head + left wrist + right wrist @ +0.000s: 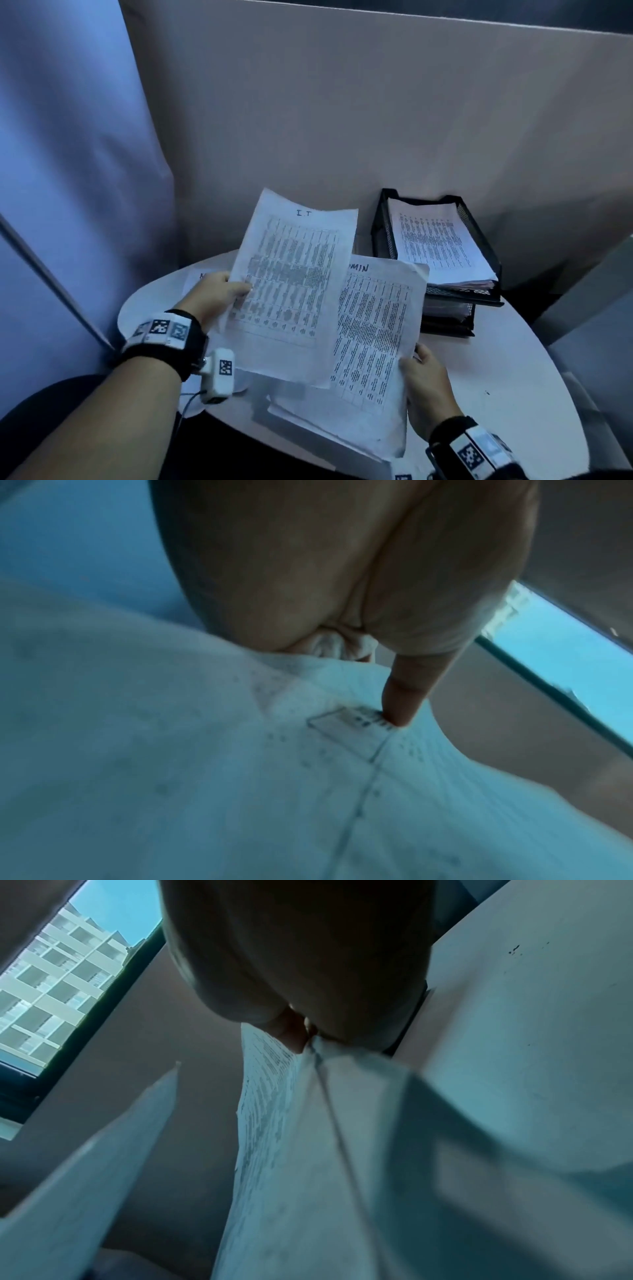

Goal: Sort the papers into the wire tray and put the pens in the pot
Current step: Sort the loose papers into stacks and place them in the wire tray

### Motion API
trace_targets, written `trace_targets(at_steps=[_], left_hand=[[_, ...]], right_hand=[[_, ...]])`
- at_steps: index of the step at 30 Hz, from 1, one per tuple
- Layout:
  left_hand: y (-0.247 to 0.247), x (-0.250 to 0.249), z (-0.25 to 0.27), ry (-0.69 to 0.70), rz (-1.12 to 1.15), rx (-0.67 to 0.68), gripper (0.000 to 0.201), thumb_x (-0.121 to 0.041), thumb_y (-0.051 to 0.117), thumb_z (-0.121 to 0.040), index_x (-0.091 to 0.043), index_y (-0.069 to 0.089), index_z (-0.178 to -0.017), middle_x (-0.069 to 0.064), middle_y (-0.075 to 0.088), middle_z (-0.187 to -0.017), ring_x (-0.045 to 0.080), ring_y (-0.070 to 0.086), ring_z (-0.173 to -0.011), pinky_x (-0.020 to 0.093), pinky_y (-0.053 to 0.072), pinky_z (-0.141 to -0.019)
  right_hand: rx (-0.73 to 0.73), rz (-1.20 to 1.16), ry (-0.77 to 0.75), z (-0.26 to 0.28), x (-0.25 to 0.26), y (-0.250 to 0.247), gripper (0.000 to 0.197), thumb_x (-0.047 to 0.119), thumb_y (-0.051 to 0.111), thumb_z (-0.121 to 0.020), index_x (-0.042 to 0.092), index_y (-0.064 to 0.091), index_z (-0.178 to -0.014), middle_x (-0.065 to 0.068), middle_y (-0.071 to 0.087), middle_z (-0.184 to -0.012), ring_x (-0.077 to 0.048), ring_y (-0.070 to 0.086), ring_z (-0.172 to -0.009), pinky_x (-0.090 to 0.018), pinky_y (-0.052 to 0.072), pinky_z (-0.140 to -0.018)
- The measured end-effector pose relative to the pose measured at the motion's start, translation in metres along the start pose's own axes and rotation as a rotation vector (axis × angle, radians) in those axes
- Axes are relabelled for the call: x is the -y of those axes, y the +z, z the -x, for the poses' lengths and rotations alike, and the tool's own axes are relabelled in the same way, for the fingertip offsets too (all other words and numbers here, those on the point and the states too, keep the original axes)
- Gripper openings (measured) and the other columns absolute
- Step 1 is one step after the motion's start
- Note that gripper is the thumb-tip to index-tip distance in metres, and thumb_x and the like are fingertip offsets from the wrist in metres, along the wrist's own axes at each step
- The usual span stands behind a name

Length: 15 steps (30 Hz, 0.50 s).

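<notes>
round white table (507, 359), left hand (214, 294) fingers pinching i.t sheet (291, 284) raised, right hand (428, 383) gripping admin sheet (373, 332)

Round white bench (507, 370) in front of me, beige partition (342, 120) behind it. Dim bluish light; window (51, 988) w/ a building outside.

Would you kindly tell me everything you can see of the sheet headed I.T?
The I.T sheet is a white, slightly crumpled page printed with a dense table, "I.T" handwritten at its top. It is held up off the table, tilted, its top curling. The left hand pinches its left edge, thumb on the printed face. Its right side overlaps the sheet held by the right hand.
</notes>
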<state>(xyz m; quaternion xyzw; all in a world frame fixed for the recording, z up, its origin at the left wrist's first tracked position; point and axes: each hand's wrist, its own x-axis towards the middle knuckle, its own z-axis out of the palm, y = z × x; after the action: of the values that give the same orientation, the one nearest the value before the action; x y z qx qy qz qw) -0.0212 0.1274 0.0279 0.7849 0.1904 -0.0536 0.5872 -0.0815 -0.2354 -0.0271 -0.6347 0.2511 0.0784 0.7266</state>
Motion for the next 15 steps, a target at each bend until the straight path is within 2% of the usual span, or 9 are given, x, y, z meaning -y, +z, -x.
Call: trace_targets(at_steps=[2, 4, 6, 8, 10, 11, 13, 15], left_hand=[[0.022, 0.008, 0.002, -0.017, -0.030, 0.054, 0.029, -0.022, 0.069, -0.076, 0.002, 0.073, -0.091, 0.016, 0.073, -0.079, 0.032, 0.067, -0.075, 0.046, 0.055, -0.076], [0.047, 0.014, 0.009, -0.011, -0.073, 0.157, 0.020, -0.020, 0.067, -0.082, -0.007, 0.073, -0.095, 0.011, 0.075, -0.084, 0.028, 0.069, -0.077, 0.047, 0.058, -0.079], [0.073, 0.023, 0.016, -0.004, -0.091, 0.246, 0.014, -0.014, 0.065, -0.090, -0.011, 0.069, -0.103, 0.008, 0.072, -0.092, 0.024, 0.067, -0.081, 0.043, 0.058, -0.079], [0.092, 0.029, 0.019, 0.015, -0.098, 0.268, 0.017, -0.011, 0.067, -0.090, -0.016, 0.067, -0.107, 0.008, 0.074, -0.099, 0.024, 0.070, -0.086, 0.043, 0.059, -0.082], [0.105, 0.032, 0.022, 0.053, -0.127, 0.245, 0.015, -0.011, 0.069, -0.089, -0.017, 0.065, -0.102, 0.010, 0.075, -0.097, 0.022, 0.068, -0.079, 0.042, 0.058, -0.079], [0.110, 0.033, 0.022, 0.070, -0.153, 0.238, 0.014, -0.011, 0.069, -0.089, -0.018, 0.063, -0.099, 0.010, 0.075, -0.096, 0.021, 0.066, -0.076, 0.041, 0.057, -0.076], [0.116, 0.033, 0.024, 0.089, -0.202, 0.244, 0.016, -0.012, 0.069, -0.089, -0.021, 0.060, -0.097, 0.008, 0.074, -0.096, 0.018, 0.064, -0.075, 0.037, 0.055, -0.073], [0.116, 0.031, 0.022, 0.100, -0.209, 0.255, 0.020, -0.012, 0.072, -0.089, -0.019, 0.058, -0.101, 0.006, 0.074, -0.098, 0.018, 0.066, -0.077, 0.037, 0.057, -0.075]], right_hand=[[0.060, -0.049, 0.011, 0.004, 0.004, 0.005, 0.040, -0.010, 0.039, -0.100, 0.011, 0.065, -0.121, -0.022, 0.076, -0.108, -0.045, 0.074, -0.098, -0.065, 0.056, -0.090], [0.099, -0.079, 0.016, 0.005, 0.008, 0.010, 0.043, -0.012, 0.038, -0.099, 0.009, 0.064, -0.126, -0.024, 0.075, -0.111, -0.046, 0.073, -0.101, -0.065, 0.055, -0.093], [0.102, -0.104, 0.018, 0.001, 0.007, 0.014, 0.038, -0.008, 0.041, -0.100, 0.006, 0.065, -0.125, -0.023, 0.075, -0.114, -0.045, 0.072, -0.104, -0.064, 0.055, -0.094], [0.092, -0.150, 0.028, -0.002, 0.006, 0.018, 0.028, 0.012, 0.048, -0.104, 0.007, 0.066, -0.125, -0.024, 0.073, -0.119, -0.046, 0.070, -0.108, -0.065, 0.054, -0.096], [0.118, -0.213, 0.049, -0.003, 0.005, 0.019, 0.039, 0.036, 0.049, -0.105, 0.010, 0.067, -0.128, -0.022, 0.071, -0.123, -0.044, 0.069, -0.113, -0.064, 0.051, -0.101], [0.127, -0.212, 0.053, -0.004, 0.004, 0.019, 0.039, 0.039, 0.050, -0.106, 0.012, 0.066, -0.129, -0.019, 0.073, -0.123, -0.041, 0.070, -0.113, -0.063, 0.051, -0.102], [0.105, -0.106, 0.001, -0.010, -0.002, 0.020, 0.024, 0.023, 0.058, -0.103, 0.014, 0.064, -0.125, -0.015, 0.076, -0.117, -0.037, 0.073, -0.106, -0.061, 0.055, -0.097], [0.028, 0.075, -0.061, -0.018, -0.013, 0.019, 0.020, 0.007, 0.061, -0.096, 0.014, 0.067, -0.114, -0.015, 0.078, -0.107, -0.038, 0.076, -0.096, -0.064, 0.058, -0.088]])
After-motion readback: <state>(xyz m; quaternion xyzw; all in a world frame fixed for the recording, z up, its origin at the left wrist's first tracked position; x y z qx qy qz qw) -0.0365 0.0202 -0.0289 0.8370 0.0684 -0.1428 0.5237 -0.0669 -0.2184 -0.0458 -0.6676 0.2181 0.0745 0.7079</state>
